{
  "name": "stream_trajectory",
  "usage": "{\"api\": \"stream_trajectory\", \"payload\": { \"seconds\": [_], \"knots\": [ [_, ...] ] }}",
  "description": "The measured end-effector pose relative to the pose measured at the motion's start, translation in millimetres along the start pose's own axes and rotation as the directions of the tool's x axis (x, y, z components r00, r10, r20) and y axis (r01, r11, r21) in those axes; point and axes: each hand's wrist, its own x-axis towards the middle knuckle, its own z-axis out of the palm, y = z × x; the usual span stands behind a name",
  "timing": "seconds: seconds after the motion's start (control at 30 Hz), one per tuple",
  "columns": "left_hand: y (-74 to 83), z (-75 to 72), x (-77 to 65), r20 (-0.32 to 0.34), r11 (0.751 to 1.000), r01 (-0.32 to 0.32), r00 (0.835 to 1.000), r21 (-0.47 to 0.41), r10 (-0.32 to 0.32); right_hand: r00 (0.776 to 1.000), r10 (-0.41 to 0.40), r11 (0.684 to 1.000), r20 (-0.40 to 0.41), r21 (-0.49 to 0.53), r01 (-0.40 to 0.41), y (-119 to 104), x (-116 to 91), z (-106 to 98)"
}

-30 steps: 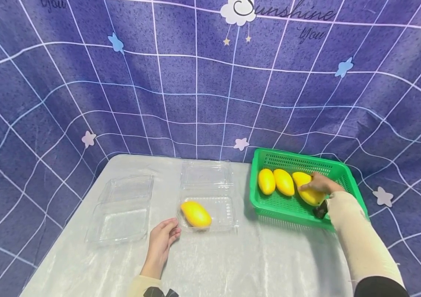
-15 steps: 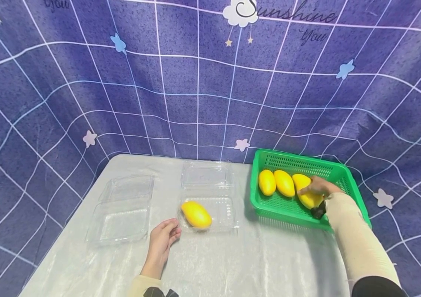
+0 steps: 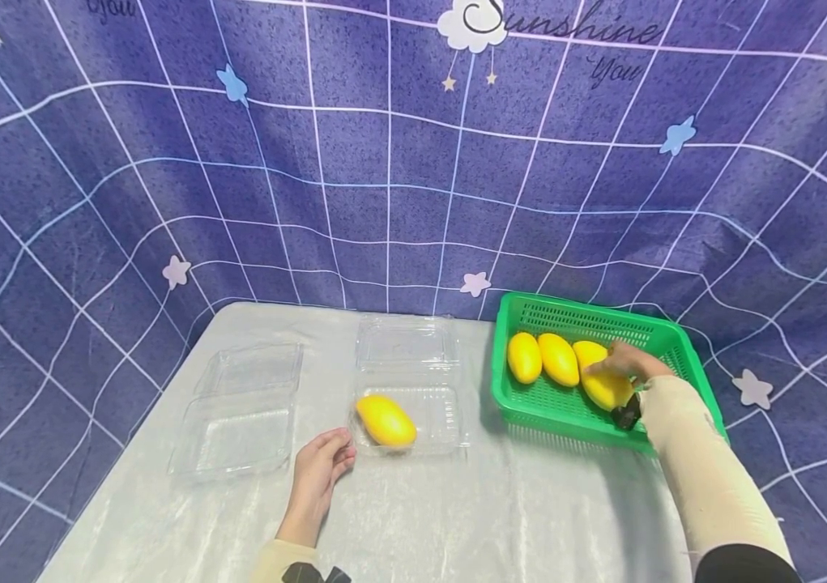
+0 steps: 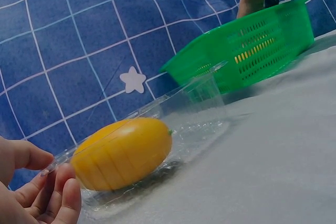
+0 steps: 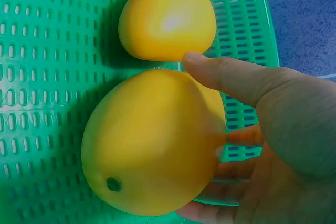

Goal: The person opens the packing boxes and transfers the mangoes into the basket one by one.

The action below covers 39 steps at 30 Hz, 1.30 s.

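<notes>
My right hand is inside the green basket, gripping a yellow mango. In the right wrist view the thumb lies along the mango's upper side and the other fingers are partly hidden behind it. Two more mangoes lie to its left in the basket. My left hand pinches the near left edge of an open clear plastic clamshell container between thumb and fingers. Inside that container, at its left, rests another mango, close to my left fingertips.
A second open clear clamshell container lies on the left of the white-covered table. The green basket stands at the back right, near the blue patterned curtain behind the table.
The gripped mango has shifted slightly left in the basket, with my right hand adjusting around it. My left hand stays at the container's edge.
</notes>
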Motion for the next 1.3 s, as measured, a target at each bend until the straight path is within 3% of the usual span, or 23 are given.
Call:
{"api": "stream_trajectory", "payload": {
  "seconds": [0.5,1.3],
  "knots": [
    [0.6,0.8,-1.1,-0.003,1.000,0.006,1.000,-0.003,-0.006,0.999,-0.005,1.000,0.039,-0.029,0.006,-5.3,-2.3,-8.3],
    [-0.1,1.1,1.1,-0.007,1.000,-0.001,1.000,0.000,0.001,0.993,-0.086,0.993,-0.078,-0.090,0.079,-29.1,-12.6,-16.3]
  ]
}}
